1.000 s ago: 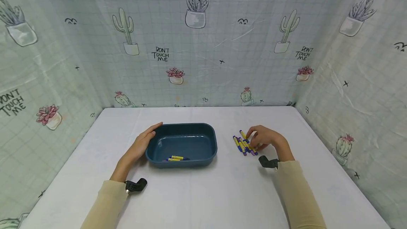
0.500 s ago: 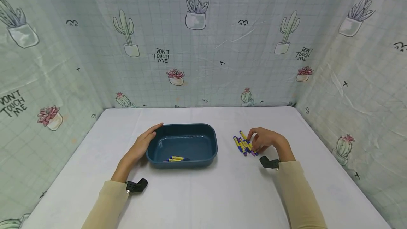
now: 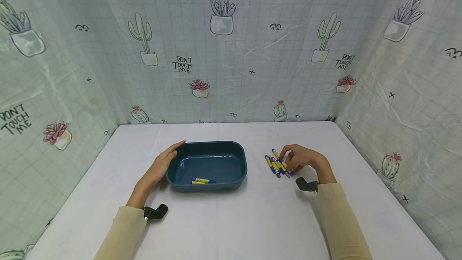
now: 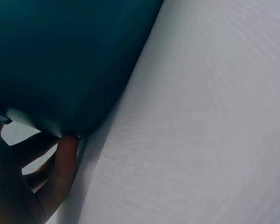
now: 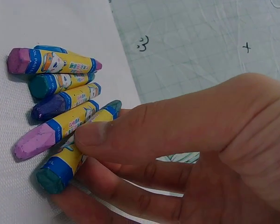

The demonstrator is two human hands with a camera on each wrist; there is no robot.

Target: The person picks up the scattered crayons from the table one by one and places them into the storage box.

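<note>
Pastel lies between right thumb and fingers

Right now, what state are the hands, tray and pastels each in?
Blue tray: upright, uncovered.
Pastels in tray: lying by its near wall.
Loose pastels: lying heaped together.
Held pastel: wrapped, teal-ended.
Right hand: pinching the held pastel.
Left hand: holding the blue tray's left end.

Blue tray, pastels piled nearby, perhaps three inside
</note>
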